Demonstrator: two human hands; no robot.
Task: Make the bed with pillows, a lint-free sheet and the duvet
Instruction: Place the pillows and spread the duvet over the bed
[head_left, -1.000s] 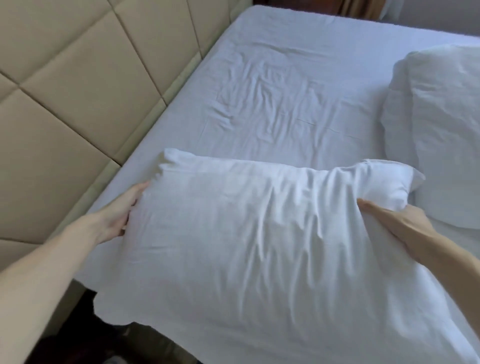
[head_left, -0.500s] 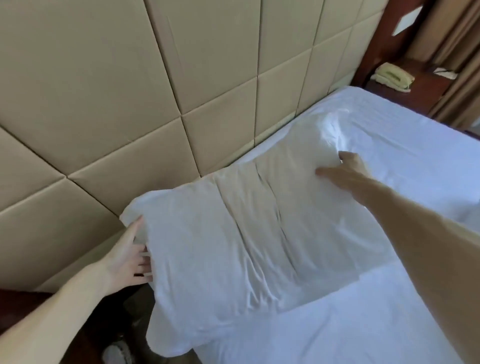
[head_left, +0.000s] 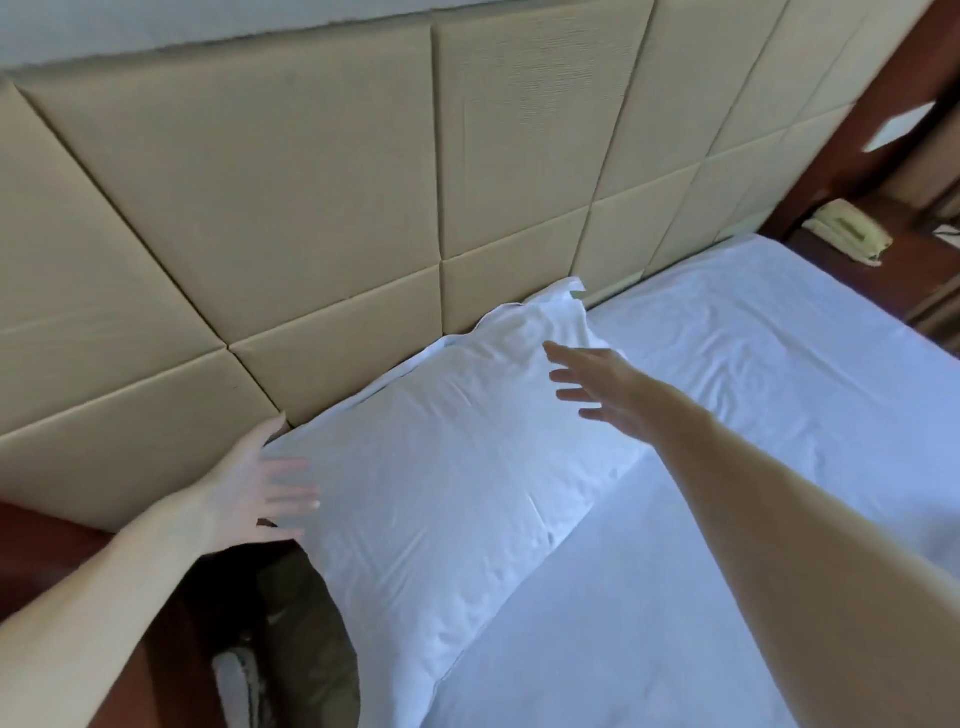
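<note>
- Both hands have let go since half a second ago: the left hand (head_left: 249, 488) then held the pillow's near end and the right hand (head_left: 608, 384) pressed its far end; now each is spread wide and holds nothing.
- White sheet (head_left: 753, 364) covers the bed, lightly creased, running up to a tan padded headboard (head_left: 311, 208) of large square panels.
- Beyond the bed's far side, a pale phone (head_left: 847, 231) sits on a dark wooden stand (head_left: 878, 296); a dark gap (head_left: 270, 613) opens beside the bed at lower left.
- Against the earlier frame, the pillow (head_left: 452, 483) has settled lower and flatter, with its long edge along the foot of the headboard; before, it leaned up against the panels.
- The pillow lies on the sheet at the head of the bed, its near corner overhanging the dark gap.
- The left hand is at the pillow's near end, thumb close to the headboard, fingers blurred over the edge of the cloth; whether they touch it I cannot tell.
- The right hand is over the pillow's far end, palm down, fingers apart and blurred; contact is unclear.
</note>
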